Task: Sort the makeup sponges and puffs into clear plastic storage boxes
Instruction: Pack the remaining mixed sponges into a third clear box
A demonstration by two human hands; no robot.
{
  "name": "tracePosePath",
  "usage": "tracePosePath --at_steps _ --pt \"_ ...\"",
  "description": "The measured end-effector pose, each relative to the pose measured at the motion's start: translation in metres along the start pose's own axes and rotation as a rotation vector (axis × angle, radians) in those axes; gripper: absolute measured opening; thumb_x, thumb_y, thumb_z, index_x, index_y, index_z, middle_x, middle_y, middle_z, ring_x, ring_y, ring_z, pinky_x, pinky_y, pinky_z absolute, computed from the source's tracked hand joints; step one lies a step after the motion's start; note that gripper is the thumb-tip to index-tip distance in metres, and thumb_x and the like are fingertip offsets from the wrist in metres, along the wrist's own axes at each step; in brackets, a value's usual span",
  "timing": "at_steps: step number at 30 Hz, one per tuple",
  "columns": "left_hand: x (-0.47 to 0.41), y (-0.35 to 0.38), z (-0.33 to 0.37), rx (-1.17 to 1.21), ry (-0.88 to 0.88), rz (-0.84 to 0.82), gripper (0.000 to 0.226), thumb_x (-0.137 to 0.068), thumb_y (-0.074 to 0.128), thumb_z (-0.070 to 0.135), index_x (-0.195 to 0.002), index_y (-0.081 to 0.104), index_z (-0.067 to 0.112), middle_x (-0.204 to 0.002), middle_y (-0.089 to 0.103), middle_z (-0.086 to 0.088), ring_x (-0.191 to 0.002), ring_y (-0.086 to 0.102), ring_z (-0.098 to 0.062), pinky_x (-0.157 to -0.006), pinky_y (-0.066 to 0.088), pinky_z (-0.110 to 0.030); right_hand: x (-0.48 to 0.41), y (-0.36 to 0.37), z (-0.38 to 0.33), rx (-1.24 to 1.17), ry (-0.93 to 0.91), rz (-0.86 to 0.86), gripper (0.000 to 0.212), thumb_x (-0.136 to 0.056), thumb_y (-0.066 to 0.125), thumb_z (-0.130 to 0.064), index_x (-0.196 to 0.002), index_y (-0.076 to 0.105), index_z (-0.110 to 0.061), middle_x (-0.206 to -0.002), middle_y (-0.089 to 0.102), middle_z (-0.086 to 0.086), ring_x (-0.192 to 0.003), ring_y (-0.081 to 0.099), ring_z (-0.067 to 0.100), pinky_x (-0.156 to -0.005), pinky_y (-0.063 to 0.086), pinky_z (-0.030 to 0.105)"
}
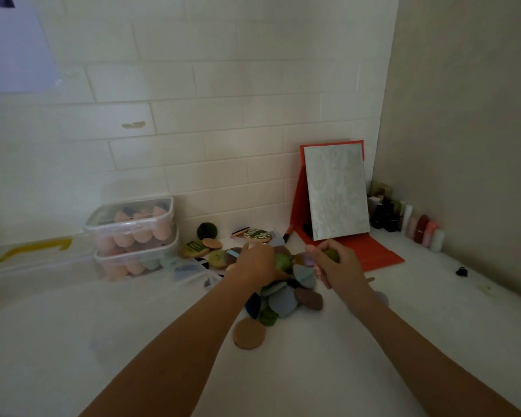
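A heap of round puffs [286, 299] in blue, green, brown and tan lies on the white counter [358, 356] in front of me. My left hand [257, 261] reaches into the heap's far side, its fingers curled over a green puff [283, 260]. My right hand [337, 263] grips a small green sponge [332, 254] and some pinkish puffs just right of the heap. Two stacked clear boxes [133, 233] at the left hold peach teardrop sponges. A tan puff [248, 333] lies alone nearest me.
An orange-framed standing mirror [337, 191] leans by the tiled wall at the right, with small bottles [415, 224] in the corner beyond it. A clear lid [190, 270] lies beside the boxes. A larger clear bin with a yellow handle [33, 245] sits far left. A black clip [461, 270] lies at the right.
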State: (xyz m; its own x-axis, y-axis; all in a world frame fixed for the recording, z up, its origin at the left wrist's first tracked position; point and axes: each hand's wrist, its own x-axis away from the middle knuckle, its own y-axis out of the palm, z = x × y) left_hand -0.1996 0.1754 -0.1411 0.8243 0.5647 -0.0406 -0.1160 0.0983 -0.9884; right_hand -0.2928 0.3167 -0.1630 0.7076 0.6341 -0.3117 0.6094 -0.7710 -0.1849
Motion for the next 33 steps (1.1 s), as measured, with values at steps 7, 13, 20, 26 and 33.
tracePosePath --at_steps 7,13,20,26,33 --pt "0.036 -0.013 0.02 0.562 0.067 0.458 0.045 -0.078 0.066 0.035 -0.109 0.039 0.016 -0.09 0.057 -0.004 -0.08 0.058 -0.021 -0.069 0.052 -0.038 0.005 0.011 -0.001 -0.066 -0.091 0.115 0.02 -0.096 0.052 -0.023 -0.09 0.069 -0.013 -0.057 0.06 0.003 -0.044 0.049 0.004 -0.044 0.038 0.015" --pt "0.076 0.009 0.022 0.469 0.02 0.339 0.07 -0.077 0.067 0.041 -0.135 0.029 0.028 -0.11 0.057 -0.004 -0.096 0.057 -0.021 -0.083 0.051 -0.036 0.021 0.013 -0.013 -0.098 -0.082 -0.033 0.017 -0.093 0.054 -0.023 -0.097 0.067 -0.014 -0.062 0.063 -0.014 -0.048 0.054 -0.002 -0.045 0.038 0.01" --pt "0.09 0.022 0.018 0.362 0.013 0.266 0.038 -0.084 0.064 0.034 -0.113 0.049 0.017 -0.103 0.059 -0.002 -0.088 0.058 -0.016 -0.073 0.048 -0.028 0.047 0.002 -0.024 0.029 -0.063 -0.284 0.023 -0.077 0.072 -0.019 -0.093 0.064 -0.033 -0.093 0.064 -0.007 -0.068 0.061 -0.007 -0.055 0.048 0.013" --pt "0.106 0.024 0.016 0.161 0.173 0.314 0.026 -0.089 0.053 0.029 -0.111 0.048 0.015 -0.088 0.05 0.001 -0.075 0.051 -0.016 -0.054 0.035 -0.025 0.06 -0.006 -0.028 0.263 -0.067 -0.409 0.042 -0.06 0.085 -0.032 -0.095 0.062 -0.038 -0.096 0.065 -0.011 -0.083 0.062 0.001 -0.066 0.047 0.01" --pt "0.11 0.032 0.006 0.213 0.306 0.229 0.018 -0.085 0.056 0.023 -0.103 0.057 0.017 -0.09 0.065 -0.002 -0.082 0.061 -0.019 -0.066 0.044 -0.028 0.069 -0.005 -0.036 0.568 -0.152 -0.516 0.032 -0.068 0.077 -0.046 -0.086 0.052 -0.044 -0.087 0.056 -0.018 -0.075 0.053 -0.005 -0.06 0.04 0.008"
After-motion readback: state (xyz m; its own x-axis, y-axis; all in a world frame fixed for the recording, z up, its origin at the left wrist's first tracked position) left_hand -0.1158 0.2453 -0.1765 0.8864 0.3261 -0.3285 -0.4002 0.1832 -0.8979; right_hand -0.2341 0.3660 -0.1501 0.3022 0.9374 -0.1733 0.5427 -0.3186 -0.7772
